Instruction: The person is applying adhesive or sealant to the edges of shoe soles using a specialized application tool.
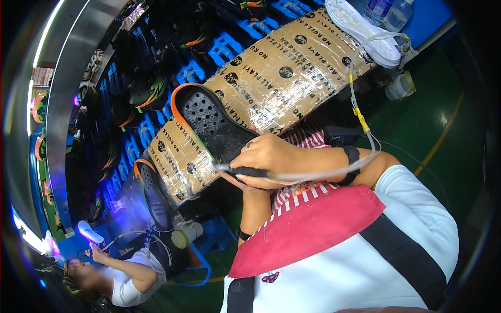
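Observation:
A black shoe sole (pixel 213 117) with rows of holes and an orange and green rim lies tilted over the cardboard-covered bench. My left hand (pixel 236 181) grips its near end from beneath, mostly hidden behind the sole and my other hand. In my right hand (pixel 279 156), the fingers are closed round a black-handled glue pen (pixel 249 171) with a metal tip. That tip is at the sole's near side edge; whether it touches is too small to tell. A clear hose (pixel 334 173) trails from the pen across my right forearm.
Brown printed cardboard (pixel 271 73) covers the bench. At its far right lie a white sole (pixel 365 34) and plastic bottles (pixel 397 15). Blue racks (pixel 225 48) with dark soles run beyond. A co-worker (pixel 133 276) at lower left holds a white sole (pixel 90 231) near another dark sole (pixel 151 193).

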`<state>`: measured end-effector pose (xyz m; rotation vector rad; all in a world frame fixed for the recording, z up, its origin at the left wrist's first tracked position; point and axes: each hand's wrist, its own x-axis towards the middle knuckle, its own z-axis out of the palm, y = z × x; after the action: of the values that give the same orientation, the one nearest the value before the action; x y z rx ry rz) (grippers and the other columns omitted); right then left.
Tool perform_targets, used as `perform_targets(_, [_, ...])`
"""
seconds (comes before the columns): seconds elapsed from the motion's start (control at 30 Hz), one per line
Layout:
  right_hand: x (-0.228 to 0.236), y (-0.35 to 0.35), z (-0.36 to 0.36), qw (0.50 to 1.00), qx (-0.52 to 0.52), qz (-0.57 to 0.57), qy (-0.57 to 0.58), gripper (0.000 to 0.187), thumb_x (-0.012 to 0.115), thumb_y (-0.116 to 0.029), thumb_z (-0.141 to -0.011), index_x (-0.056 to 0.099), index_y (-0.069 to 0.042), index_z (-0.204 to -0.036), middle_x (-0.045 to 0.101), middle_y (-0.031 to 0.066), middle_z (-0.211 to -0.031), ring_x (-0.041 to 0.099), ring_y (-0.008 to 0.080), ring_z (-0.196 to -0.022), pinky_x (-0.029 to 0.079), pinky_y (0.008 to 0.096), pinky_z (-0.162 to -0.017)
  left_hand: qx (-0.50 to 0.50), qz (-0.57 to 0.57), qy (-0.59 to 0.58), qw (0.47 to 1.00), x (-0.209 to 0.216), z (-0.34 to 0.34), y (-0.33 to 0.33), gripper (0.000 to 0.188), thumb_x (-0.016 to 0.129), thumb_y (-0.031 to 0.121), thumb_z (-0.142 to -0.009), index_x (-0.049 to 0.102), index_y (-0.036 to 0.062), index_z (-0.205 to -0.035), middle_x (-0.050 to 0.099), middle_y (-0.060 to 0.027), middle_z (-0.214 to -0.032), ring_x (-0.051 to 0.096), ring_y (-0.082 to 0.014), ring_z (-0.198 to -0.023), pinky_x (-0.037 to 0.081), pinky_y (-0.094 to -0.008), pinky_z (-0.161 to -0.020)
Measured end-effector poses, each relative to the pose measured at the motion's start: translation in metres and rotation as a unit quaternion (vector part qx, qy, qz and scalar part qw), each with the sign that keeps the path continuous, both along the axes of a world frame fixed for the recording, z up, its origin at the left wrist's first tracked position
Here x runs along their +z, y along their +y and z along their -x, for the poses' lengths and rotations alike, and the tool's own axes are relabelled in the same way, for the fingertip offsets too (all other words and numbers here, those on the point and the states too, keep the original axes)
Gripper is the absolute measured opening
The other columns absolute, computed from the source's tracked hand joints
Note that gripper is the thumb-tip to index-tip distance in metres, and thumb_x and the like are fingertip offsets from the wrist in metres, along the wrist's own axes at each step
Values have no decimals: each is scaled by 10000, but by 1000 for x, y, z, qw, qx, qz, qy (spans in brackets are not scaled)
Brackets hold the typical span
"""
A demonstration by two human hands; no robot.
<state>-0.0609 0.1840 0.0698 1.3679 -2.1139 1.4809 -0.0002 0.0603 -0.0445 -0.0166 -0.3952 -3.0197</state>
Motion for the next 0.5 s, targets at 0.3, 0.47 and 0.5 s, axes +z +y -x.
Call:
perform_targets(0.3, [-16,-4,-8,998,-22,47,-36,169,663,-125,-727,634,-25,-861,610,123,-688,610,284,-643,482,360,-615,-24,-2,58,998,14,12,2,830,519,627,-770,309,93,-1368,372,-175,-1352,394,-324,-1216,337,-470,-1031])
perform_targets(0.47, [-12,-1,-6,984,121,89,-95,212,689,-91,-709,640,-19,-902,637,123,-729,622,282,-634,496,348,-619,-36,12,87,995,15,18,-7,814,571,568,-775,289,94,-1375,367,-129,-1369,394,-304,-1197,357,-438,-1017])
perform_targets(0.5, [-10,2,-4,960,172,100,-196,219,695,-97,-715,650,-20,-915,646,126,-746,633,275,-649,499,341,-623,-33,13,83,996,18,19,-11,777,562,538,-794,292,91,-1368,373,-136,-1361,401,-314,-1181,364,-447,-1011])
